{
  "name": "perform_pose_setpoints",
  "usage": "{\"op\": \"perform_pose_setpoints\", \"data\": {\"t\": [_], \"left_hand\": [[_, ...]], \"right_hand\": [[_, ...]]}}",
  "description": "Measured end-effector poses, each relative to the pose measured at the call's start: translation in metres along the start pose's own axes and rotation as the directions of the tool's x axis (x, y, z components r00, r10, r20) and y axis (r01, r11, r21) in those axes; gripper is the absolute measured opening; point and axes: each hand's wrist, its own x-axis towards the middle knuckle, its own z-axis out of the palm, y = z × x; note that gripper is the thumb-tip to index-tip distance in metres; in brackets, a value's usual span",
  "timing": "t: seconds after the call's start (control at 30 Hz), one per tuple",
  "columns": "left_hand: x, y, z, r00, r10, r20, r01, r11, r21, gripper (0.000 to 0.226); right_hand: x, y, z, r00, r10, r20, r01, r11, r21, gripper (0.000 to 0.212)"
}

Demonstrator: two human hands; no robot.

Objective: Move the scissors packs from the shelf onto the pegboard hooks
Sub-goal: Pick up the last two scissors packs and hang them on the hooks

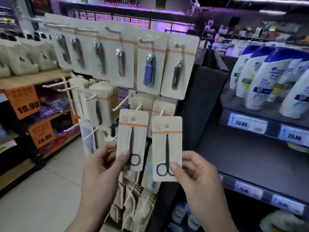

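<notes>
I hold two scissors packs upright in front of the pegboard rack. The left scissors pack (133, 131), a beige card with an orange stripe and black scissors, is pinched at its lower edge by my left hand (102, 166). The right scissors pack (167, 144), of the same kind, is gripped at its lower right corner by my right hand (194, 174). Just above and behind the packs, white pegboard hooks (120, 104) stick out, some bare, two carrying similar cards (160, 108). The dark grey shelf (250, 153) lies to the right.
Nail clipper cards (150, 67) hang in the top row of the rack. Shampoo bottles (260, 81) stand on the upper right shelf above price tags (247, 123). Orange price signs (25, 104) sit on wooden shelving at the left. More packs hang low on the rack (137, 203).
</notes>
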Motion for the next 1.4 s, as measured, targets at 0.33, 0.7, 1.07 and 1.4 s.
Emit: {"op": "perform_pose_setpoints", "data": {"t": [0.33,0.7,1.07,1.4], "left_hand": [[0.041,-0.008,-0.029,0.994,-0.051,0.096,0.056,0.998,-0.042,0.008],[0.047,-0.004,-0.031,0.983,-0.038,0.177,0.045,0.998,-0.035,0.010],[0.046,-0.002,-0.031,0.981,-0.015,0.193,0.020,0.999,-0.027,0.005],[0.045,0.000,-0.026,0.979,-0.017,0.203,0.026,0.999,-0.042,0.008]], "right_hand": [[0.005,0.000,0.047,0.988,0.094,-0.126,-0.091,0.995,0.028,0.016],[0.002,0.003,0.055,0.975,0.058,-0.216,-0.055,0.998,0.020,0.016],[0.003,0.003,0.057,0.971,0.057,-0.234,-0.050,0.998,0.036,0.015],[0.001,0.005,0.053,0.972,0.050,-0.228,-0.041,0.998,0.044,0.014]]}}
